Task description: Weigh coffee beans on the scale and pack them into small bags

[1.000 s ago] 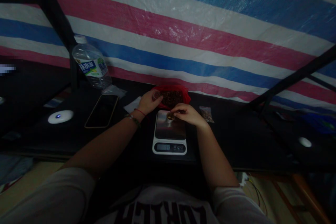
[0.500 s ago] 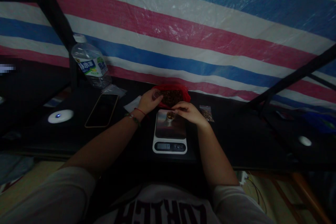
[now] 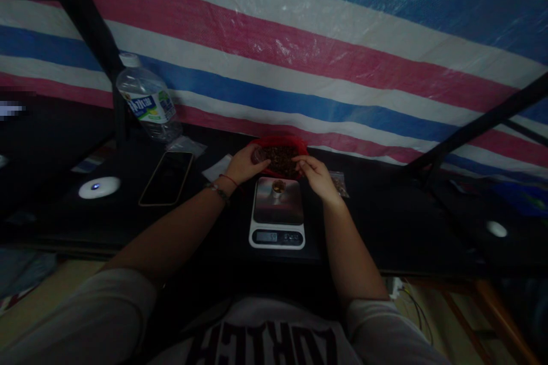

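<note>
A red bag [image 3: 305, 147] of small brown pieces [image 3: 280, 158] lies spread wide against the striped sheet. At its left side, my left hand [image 3: 246, 165] is closed around a small clear round container [image 3: 258, 155]. My right hand [image 3: 314, 173] hovers over the bag's right edge, thumb and fingertips pinched together; what they hold, if anything, is too small to make out. In front of the bag stands a kitchen scale [image 3: 278, 214] with a white body and metal plate, its display lit. A small round cup [image 3: 278, 188] with brownish contents sits on the plate, apart from both hands.
To the right lies a small zip bag [image 3: 340, 183] of brown pieces. On the left are a phone [image 3: 166, 178], a white oval device [image 3: 99, 187], a large plastic bottle [image 3: 148, 100] and white paper [image 3: 217, 169]. Black metal posts [image 3: 81, 11] frame the table.
My right hand has moved from beside the small cup on the scale up and right to the red bag. My left hand has barely shifted and keeps the clear container.
</note>
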`<state>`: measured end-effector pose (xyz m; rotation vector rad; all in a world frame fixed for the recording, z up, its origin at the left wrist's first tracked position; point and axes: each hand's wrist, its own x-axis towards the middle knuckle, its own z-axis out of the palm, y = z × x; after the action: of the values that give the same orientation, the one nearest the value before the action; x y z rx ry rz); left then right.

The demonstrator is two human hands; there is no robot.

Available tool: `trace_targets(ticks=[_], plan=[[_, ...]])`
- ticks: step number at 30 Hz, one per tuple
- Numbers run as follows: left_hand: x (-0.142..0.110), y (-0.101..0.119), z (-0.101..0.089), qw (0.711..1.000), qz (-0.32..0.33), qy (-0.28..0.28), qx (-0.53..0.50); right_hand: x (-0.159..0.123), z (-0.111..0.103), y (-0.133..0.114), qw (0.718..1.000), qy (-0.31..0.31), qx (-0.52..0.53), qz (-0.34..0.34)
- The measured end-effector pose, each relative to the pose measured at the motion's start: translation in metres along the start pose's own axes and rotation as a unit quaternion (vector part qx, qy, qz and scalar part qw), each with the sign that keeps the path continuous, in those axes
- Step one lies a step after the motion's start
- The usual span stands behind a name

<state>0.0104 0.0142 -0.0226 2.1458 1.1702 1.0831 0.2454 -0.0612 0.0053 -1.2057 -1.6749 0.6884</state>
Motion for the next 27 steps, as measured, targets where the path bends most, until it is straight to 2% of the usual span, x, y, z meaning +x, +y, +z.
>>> trace_targets(ticks=[3,7,10,12,21,24,27], plan=[[0.001,-0.002,0.002,1.000,-0.004,-0.004,0.010,-0.002,-0.002,-0.007,0.999,-0.030,0.012,-0.013],[0.002,-0.003,0.004,0.999,-0.004,-0.015,0.028,-0.006,-0.004,-0.012,0.985,-0.160,0.047,-0.051],[0.003,-0.003,0.005,0.999,-0.005,-0.023,0.043,-0.007,-0.001,-0.011,0.970,-0.239,0.001,-0.044],[0.004,-0.003,0.005,0.998,-0.006,-0.025,0.052,-0.007,0.002,-0.012,0.964,-0.260,-0.039,-0.032],[0.002,0.001,0.003,0.997,-0.030,-0.039,0.063,-0.005,0.012,-0.016,0.962,-0.253,-0.092,-0.050],[0.001,0.003,0.001,0.996,-0.036,-0.046,0.066,-0.004,0.014,-0.015,0.965,-0.239,-0.093,-0.061],[0.000,0.005,0.000,0.996,-0.032,-0.043,0.071,-0.005,0.016,-0.012,0.975,-0.208,-0.062,-0.038]])
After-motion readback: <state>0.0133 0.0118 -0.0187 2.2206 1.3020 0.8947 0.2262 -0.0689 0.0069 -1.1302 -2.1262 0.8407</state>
